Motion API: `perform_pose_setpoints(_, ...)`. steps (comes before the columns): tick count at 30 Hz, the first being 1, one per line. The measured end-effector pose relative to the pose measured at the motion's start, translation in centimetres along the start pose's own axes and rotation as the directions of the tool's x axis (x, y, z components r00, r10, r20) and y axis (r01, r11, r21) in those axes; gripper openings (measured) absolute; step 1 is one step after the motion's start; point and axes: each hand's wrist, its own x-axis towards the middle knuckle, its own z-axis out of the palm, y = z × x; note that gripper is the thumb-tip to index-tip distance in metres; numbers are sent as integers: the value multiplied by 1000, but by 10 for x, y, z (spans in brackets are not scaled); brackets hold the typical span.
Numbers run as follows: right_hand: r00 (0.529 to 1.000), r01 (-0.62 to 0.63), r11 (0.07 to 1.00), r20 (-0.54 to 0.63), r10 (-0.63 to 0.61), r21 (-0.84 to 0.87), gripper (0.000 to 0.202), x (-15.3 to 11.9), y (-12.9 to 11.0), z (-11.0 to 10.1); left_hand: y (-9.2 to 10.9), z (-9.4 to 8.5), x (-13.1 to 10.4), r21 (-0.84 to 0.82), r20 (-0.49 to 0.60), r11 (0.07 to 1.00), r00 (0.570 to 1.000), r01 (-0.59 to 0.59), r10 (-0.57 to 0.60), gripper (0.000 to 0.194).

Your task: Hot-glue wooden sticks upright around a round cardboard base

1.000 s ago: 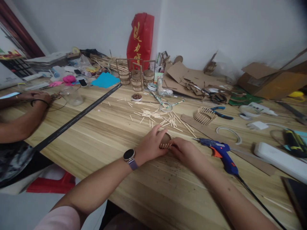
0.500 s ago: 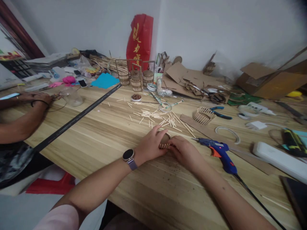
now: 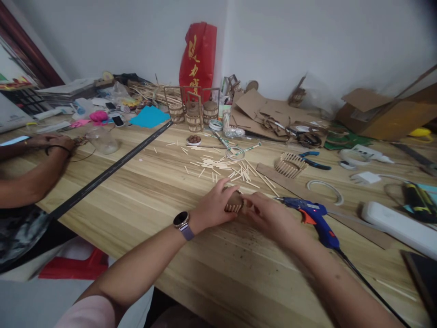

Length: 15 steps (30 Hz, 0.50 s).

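A small round brown piece with short pale sticks around its edge is held low over the wooden table. My left hand grips it from the left, thumb below and fingers above. Close on its right side is my right hand, fingers bent toward the rim; whether they pinch anything is too small to tell. Beyond the hands lie many loose pale sticks. A blue glue gun rests to the right, its nozzle pointing left. A ring of upright sticks stands behind it.
A co-worker's hands are at the left, beside a clear jar. Small stick baskets and a red bag stand at the back. A white power strip and pliers lie right.
My right hand has drawn slightly right, away from the round piece, and its fingers have loosened. The piece is tilted a little differently in my left hand. The view has shifted slightly.
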Motion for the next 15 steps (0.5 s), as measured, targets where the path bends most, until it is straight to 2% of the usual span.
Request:
perform_pose_setpoints(3, 990, -84, 996, -117, 83, -2, 27, -12, 9, -16, -1, -2, 0, -11, -2, 1000, 1000, 7, -7, 81)
perform_pose_setpoints(6, 949, -254, 964, -212, 233, -78, 27, -31, 25, -34, 2, -2, 0, -32, -36, 999, 998, 41, -42, 91)
perform_pose_setpoints(8, 891, -417, 894, -267, 367, -164, 28, -46, 38, -45, 3, 0, -1, -38, -62, 996, 995, 75, -78, 97)
perform_pose_setpoints(10, 811, -574, 787, -288, 509, -226, 31, -60, 52, -53, 5, 3, -2, -30, -75, 995, 992, 99, -101, 98)
perform_pose_setpoints(11, 770, -634, 737, -281, 572, -236, 34, -66, 58, -55, 5, 4, -2, -22, -78, 994, 991, 104, -105, 98)
perform_pose_setpoints(13, 712, -702, 677, -191, 676, -223, 37, -74, 70, -57, 5, 7, -3, -1, -87, 995, 991, 102, -102, 99)
perform_pose_setpoints(15, 703, -706, 677, -85, 706, -207, 36, -77, 77, -56, 5, 10, -3, 16, -96, 996, 991, 93, -91, 98)
